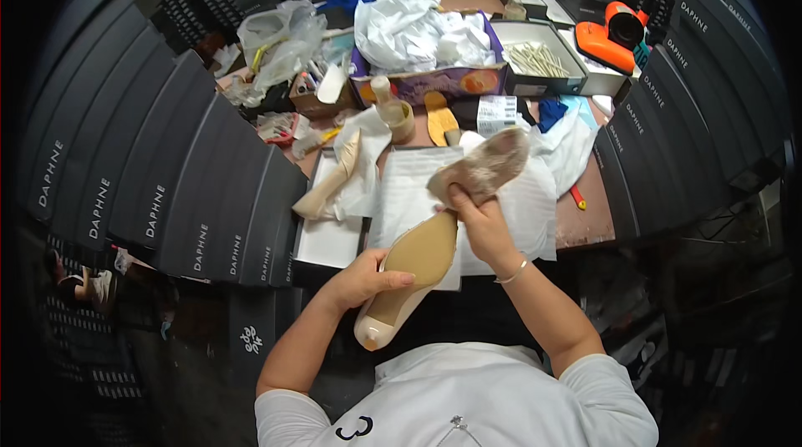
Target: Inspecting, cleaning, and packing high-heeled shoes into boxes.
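1. The left hand [361, 281] was closed around a beige high-heeled shoe [424, 251] with smooth tan sole, at six o'clock from the centre; its thumb pressed the upturned sole.
2. The right hand [486, 231] gripped, thumb on top, a flat brown pad with whitish patches [493, 165] at two o'clock. Whether it touched the toe, I could not tell.
3. A dirty pad might stain the pale upper; a loose left thumb might let the shoe slip.
4. The worn reddish-brown table [589, 226] carried a soft white sheet [405, 184]; a second beige shoe [334, 184] lay at nine o'clock.
5. Dark grey cardboard boxes [230, 188] stood at nine and three o'clock.
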A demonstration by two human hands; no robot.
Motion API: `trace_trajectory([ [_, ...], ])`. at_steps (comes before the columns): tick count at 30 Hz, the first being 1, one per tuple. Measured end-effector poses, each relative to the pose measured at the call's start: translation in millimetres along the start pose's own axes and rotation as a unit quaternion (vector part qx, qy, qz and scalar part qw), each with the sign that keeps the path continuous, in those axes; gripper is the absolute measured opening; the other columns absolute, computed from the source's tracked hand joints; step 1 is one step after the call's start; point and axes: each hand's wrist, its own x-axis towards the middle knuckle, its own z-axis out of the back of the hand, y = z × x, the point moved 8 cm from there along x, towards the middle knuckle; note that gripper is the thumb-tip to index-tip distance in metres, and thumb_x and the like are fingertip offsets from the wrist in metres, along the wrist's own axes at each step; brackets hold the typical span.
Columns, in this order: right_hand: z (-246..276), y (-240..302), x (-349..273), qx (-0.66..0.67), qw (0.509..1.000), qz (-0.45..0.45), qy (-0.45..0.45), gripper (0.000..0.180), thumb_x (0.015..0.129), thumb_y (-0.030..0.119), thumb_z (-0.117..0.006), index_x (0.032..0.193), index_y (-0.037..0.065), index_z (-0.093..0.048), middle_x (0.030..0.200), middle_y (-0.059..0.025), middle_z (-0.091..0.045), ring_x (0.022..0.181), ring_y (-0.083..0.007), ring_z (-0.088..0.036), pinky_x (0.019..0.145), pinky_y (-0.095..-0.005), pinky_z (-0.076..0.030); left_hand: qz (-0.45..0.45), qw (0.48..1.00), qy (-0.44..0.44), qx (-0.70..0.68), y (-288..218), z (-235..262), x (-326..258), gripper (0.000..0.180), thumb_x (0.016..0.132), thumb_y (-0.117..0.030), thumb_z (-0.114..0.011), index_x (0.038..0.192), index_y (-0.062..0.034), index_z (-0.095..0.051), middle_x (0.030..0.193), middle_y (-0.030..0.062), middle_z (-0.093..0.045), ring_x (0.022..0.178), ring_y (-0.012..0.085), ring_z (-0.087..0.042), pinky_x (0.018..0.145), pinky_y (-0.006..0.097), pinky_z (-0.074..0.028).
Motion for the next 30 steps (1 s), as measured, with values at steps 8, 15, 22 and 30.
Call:
trace_trajectory([
  [8,-22.4,-39.0,-28.1,-0.059,0.997,-0.055,0.017,0.018,0.097,0.015,-0.054,0.102,-0.001,-0.059,0.078,-0.0062,-0.062,0.069,-0.0134,-0.061,0.063,-0.0257,-0.05,-0.038,0.89,0.007,-0.454,55.6,-59.1,15.2,0.08,0.091,-0.068,-0.033,0.133,-0.0006,-0.044,0.119,0.0172,-0.059,0.106,0.0281,-0.06,0.092,0.037,-0.049],
  [15,-41.5,23.0,-70.5,-0.495,0.786,0.317,0.193,0.033,0.07,-0.002,-0.061,0.103,0.003,-0.064,0.092,-0.0098,-0.06,0.084,-0.0278,-0.059,0.073,-0.0375,-0.048,-0.084,0.912,0.058,-0.397,78.7,-34.6,39.0,0.07,0.091,-0.056,-0.039,0.138,-0.0055,-0.04,0.111,0.0169,-0.06,0.092,0.0281,-0.065,0.078,0.036,-0.055],
  [22,-48.8,0.8,-65.9,-0.46,0.82,0.264,0.216,0.028,0.07,0.005,-0.064,0.098,0.002,-0.062,0.089,-0.0116,-0.058,0.081,-0.0293,-0.056,0.071,-0.039,-0.045,-0.161,0.876,0.035,-0.452,92.5,-31.2,38.4,0.068,0.094,-0.049,-0.04,0.146,-0.0092,-0.025,0.127,0.0111,-0.049,0.109,0.0195,-0.056,0.091,0.034,-0.049],
  [30,-71.6,-7.6,-73.0,-0.45,0.819,0.262,0.241,0.027,0.071,0.01,-0.062,0.097,0.007,-0.056,0.086,-0.0103,-0.054,0.08,-0.0285,-0.053,0.073,-0.0391,-0.04,-0.244,0.926,-0.08,-0.275,114.2,4.1,34.9,0.067,0.091,-0.051,-0.046,0.14,-0.0059,-0.036,0.115,0.011,-0.056,0.101,0.0193,-0.058,0.085,0.033,-0.051],
])
